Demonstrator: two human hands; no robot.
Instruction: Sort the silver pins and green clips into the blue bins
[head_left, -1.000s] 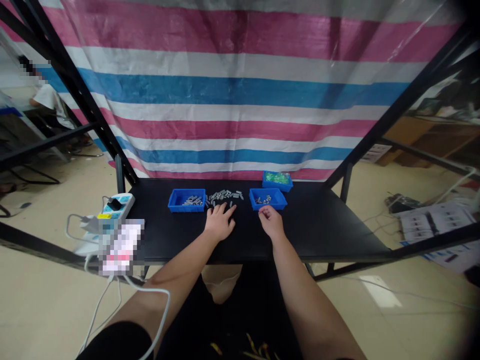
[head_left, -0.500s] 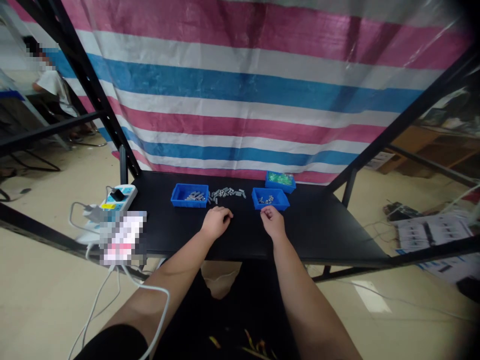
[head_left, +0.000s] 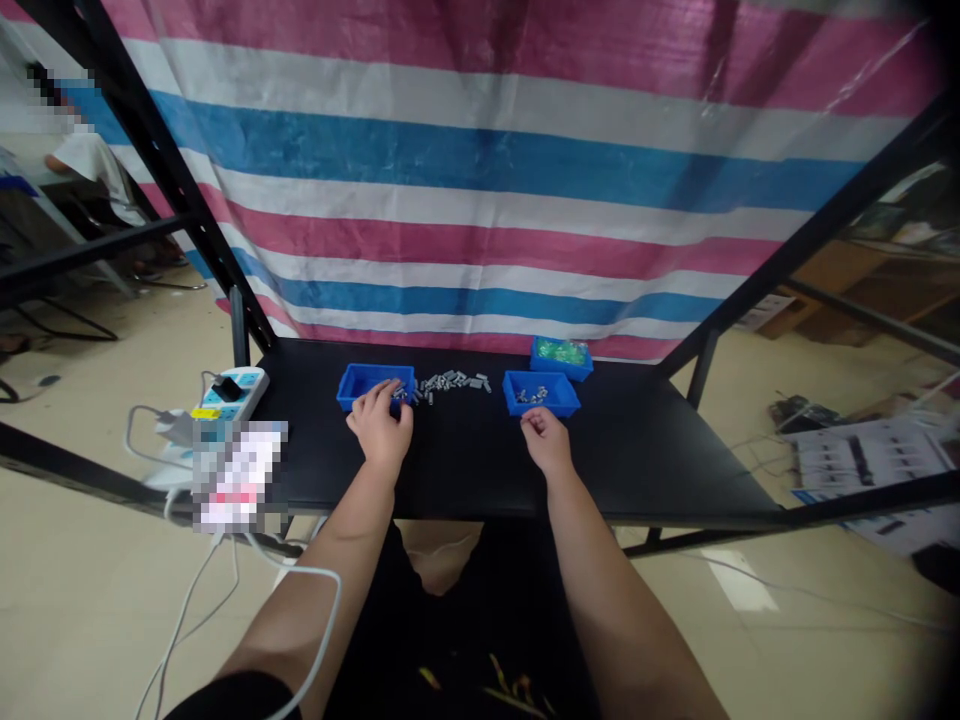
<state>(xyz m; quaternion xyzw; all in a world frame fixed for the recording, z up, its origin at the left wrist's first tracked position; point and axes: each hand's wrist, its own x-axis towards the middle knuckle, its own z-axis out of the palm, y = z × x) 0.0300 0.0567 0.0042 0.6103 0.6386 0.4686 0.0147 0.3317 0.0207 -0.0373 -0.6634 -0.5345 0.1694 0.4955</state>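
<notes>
My left hand [head_left: 381, 422] reaches over the front rim of the left blue bin [head_left: 360, 376], fingers spread and nothing visible in them. It partly covers the small grey metal parts inside. A loose heap of similar grey cylindrical pieces [head_left: 453, 381] lies just right of that bin. By the front wall of the right blue bin [head_left: 556, 402], my right hand [head_left: 547, 438] has its fingers curled into a pinch. Whatever the pinch holds, if anything, is too small to see. A few small shiny metal parts [head_left: 537, 395] lie in the right bin.
Behind the right bin stands another blue bin [head_left: 577, 372] with green plastic-looking contents. A power strip [head_left: 244, 395] with plugs and white cables sits at the black table's [head_left: 457, 470] left end, beside a pixelated item. A striped sheet [head_left: 480, 210] hangs behind; another person sits far left.
My left hand has moved left from the table in front of the heap to the left bin, and its fingers have opened out. My right hand stays nearly still.
</notes>
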